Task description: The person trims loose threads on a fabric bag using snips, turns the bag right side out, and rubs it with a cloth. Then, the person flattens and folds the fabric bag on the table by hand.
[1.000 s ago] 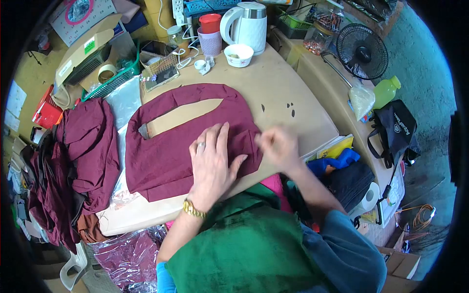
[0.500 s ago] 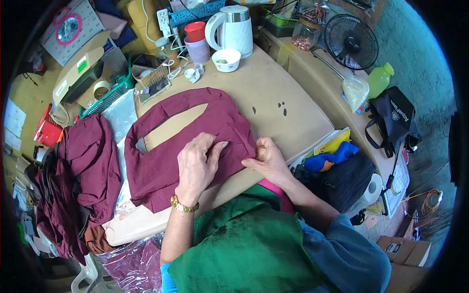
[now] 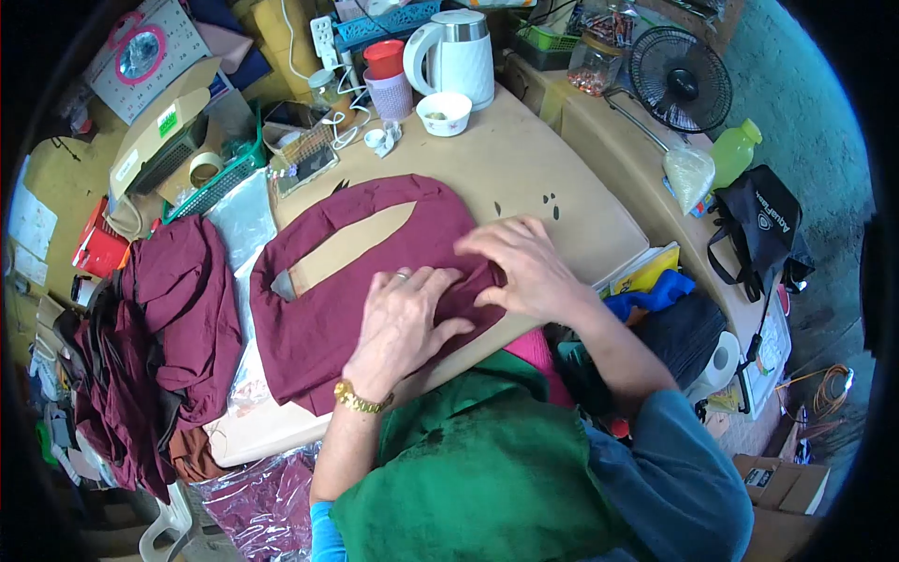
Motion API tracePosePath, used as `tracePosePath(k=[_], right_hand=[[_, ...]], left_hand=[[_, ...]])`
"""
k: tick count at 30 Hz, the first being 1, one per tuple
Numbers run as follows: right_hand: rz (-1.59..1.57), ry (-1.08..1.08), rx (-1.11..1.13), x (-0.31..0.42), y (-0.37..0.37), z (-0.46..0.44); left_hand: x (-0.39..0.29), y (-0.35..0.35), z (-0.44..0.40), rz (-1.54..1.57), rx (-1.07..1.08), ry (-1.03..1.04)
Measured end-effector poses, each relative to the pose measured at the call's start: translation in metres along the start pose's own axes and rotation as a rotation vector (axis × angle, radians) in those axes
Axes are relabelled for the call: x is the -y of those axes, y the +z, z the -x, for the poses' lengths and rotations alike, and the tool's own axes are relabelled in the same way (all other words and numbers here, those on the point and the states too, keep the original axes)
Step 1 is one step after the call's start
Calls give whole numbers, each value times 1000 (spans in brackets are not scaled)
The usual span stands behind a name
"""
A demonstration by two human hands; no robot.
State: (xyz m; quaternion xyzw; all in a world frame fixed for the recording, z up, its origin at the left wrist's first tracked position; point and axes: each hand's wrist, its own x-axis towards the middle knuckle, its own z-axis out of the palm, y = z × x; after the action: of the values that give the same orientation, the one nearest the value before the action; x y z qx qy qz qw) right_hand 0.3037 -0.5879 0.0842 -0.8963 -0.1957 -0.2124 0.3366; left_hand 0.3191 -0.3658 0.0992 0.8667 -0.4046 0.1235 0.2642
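A maroon cloth bag (image 3: 328, 328) with a wide looped handle lies flat on the tan tabletop (image 3: 562, 197) in front of me. My left hand (image 3: 398, 318), with a ring and a gold watch at the wrist, rests on the bag's middle, fingers forward and thumb apart. At the bag's right end is my right hand (image 3: 524, 267). Its fingers arch over the fabric, spread from the thumb, beside a raised fold. The right palm's underside is hidden.
More maroon cloth (image 3: 183, 318) hangs at the table's left edge, by a clear plastic sheet (image 3: 234, 225). A white kettle (image 3: 464, 66), a bowl (image 3: 443, 114) and a purple cup (image 3: 390, 94) stand at the back. A fan (image 3: 681, 82) and black bag (image 3: 757, 225) are on the right.
My right hand has let go of the bag's lower right edge and moved up over the fabric, its fingers spreading. My left hand has flattened slightly; the view has shifted a little.
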Motion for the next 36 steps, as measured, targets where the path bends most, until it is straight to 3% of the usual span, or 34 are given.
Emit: tracePosePath(k=[2,4,6,10,11,13,19,26,28,29,30,31,32,34,36], right_hand=[[171,-122,352,-15,4,-9],[145,-173,348,-21,0,-15],[153,-143,493,-23,-6,-19],[151,-248,388,-35,-3,-12],[150,-251,394,-42,1,-7],[208,-426,193,-61,16,4],[268,-567,93,-87,38,24],[299,-509,283,-73,20,22],[320,-306,512,-54,2,21],[318,-320,513,-42,-4,10],[250,-170,463,-26,-7,0],[181,-19,412,-14,-2,-9],[175,-27,415,-5,12,-15],[148,-30,87,13,48,-26],[212,-21,169,4,80,-25]], left_hand=[[7,-22,21,-257,138,-115],[27,-48,52,-312,241,-252],[55,-63,89,-237,298,-457],[64,-78,130,-214,186,-587],[71,-71,140,-229,132,-546],[86,-54,161,-231,39,-469],[106,-23,180,-282,0,-429],[89,-40,183,-174,36,-461],[72,-71,179,-113,139,-477],[60,-83,171,-92,210,-596],[52,-88,165,-70,287,-715],[48,-83,156,-122,139,-647],[44,-75,142,-173,-7,-577],[42,-48,119,-270,-30,-565],[58,-11,111,-471,36,-627]])
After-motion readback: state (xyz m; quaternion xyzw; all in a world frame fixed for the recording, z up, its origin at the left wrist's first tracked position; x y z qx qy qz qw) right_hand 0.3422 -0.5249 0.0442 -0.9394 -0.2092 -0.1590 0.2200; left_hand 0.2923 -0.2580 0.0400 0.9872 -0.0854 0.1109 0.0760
